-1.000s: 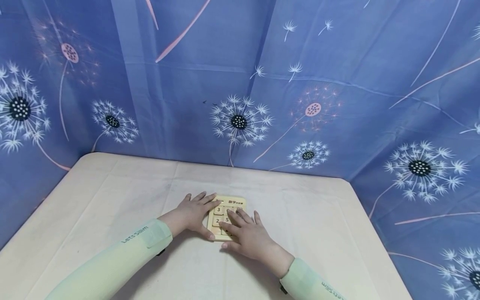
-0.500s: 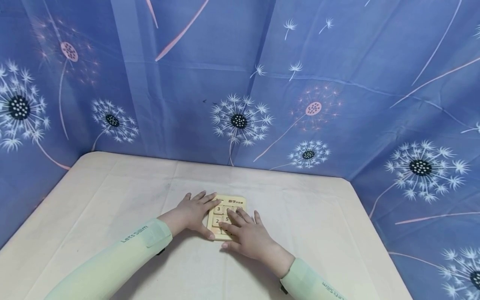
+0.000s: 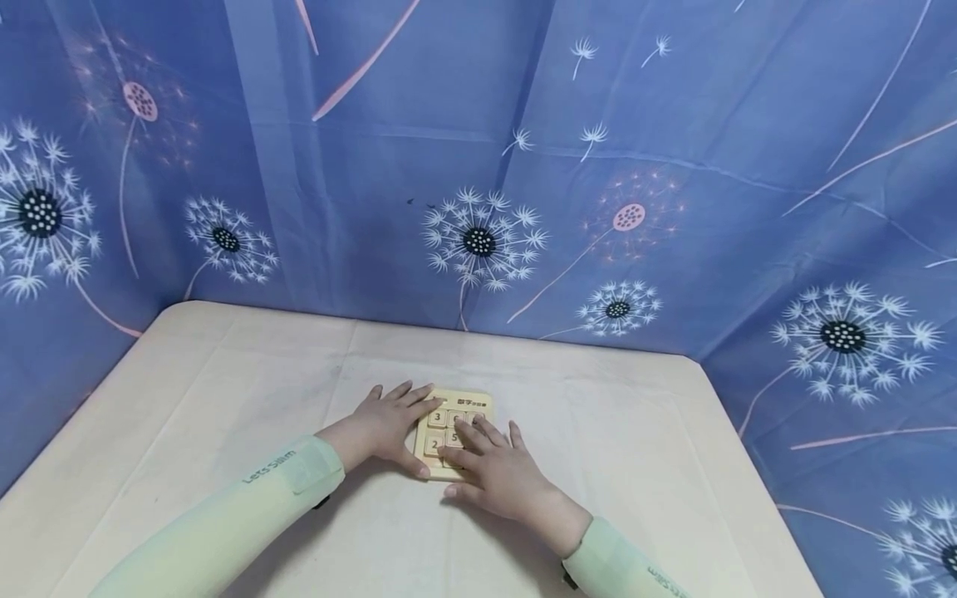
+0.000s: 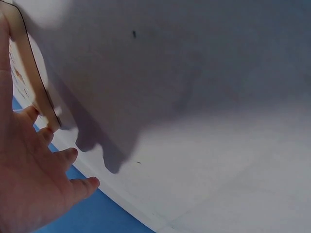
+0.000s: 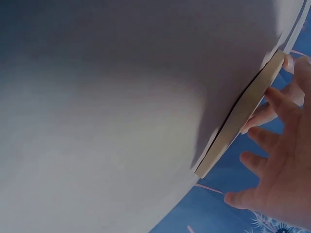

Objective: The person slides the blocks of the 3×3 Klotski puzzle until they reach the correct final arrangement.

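A yellow number sliding puzzle [image 3: 453,397] lies flat on the table in the head view, its numbered tiles including a 3, a 5 and a 2. My left hand [image 3: 385,425] steadies its left side, with spread fingers on the upper left edge and the thumb at the near left corner. Over the right part lies my right hand [image 3: 497,469], fingers stretched across the tiles. Its index fingertip touches the lower right of the tile marked 2 [image 3: 434,444]. Several tiles on the right are hidden under the fingers. Both wrist views show the board's thin side edge [image 5: 238,116] beside the fingers.
The pale table [image 3: 247,357] has rounded far corners. A blue curtain [image 3: 359,208] printed with dandelions closes off the back and both sides. Light green sleeves [image 3: 224,515] cover both forearms.
The tile marked 2 has slid slightly toward the near edge under the right index finger. Both hands otherwise stay in place, and the head view shifts a touch.
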`<state>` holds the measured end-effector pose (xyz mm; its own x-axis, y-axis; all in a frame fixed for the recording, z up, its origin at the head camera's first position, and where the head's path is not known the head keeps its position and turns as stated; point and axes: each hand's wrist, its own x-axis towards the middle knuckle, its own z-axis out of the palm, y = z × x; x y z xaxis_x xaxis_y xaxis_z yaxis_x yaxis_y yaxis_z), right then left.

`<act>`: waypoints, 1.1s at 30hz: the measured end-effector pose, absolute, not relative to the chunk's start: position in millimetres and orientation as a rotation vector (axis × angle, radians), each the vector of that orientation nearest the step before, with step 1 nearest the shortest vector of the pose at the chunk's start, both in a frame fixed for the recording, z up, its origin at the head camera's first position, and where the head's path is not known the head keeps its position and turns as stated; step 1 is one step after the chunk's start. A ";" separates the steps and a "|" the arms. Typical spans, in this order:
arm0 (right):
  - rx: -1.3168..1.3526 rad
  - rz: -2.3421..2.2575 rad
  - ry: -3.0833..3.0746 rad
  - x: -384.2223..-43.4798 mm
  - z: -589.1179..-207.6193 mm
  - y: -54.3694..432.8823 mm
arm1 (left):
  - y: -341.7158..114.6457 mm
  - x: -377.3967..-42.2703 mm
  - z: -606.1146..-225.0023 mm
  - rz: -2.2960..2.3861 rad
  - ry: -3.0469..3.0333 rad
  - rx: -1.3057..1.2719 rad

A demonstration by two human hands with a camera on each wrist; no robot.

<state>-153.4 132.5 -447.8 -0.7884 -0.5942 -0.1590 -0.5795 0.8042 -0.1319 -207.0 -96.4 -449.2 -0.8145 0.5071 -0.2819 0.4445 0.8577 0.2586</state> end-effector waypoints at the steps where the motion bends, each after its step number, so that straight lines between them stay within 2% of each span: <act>1: -0.919 -0.117 2.795 -153.4 -447.5 132.7 | -96.4 -207.2 -449.2 0.257 2.690 0.711; 33: -0.937 -0.174 2.762 -142.1 -443.2 137.0 | -94.5 -205.2 -444.1 0.253 2.686 0.690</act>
<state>-142.1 137.0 -443.2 -0.7728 -0.6119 -0.1686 -0.5858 0.7899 -0.1814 -205.2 -94.5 -444.1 -0.8180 0.4947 -0.2936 0.4311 0.8651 0.2565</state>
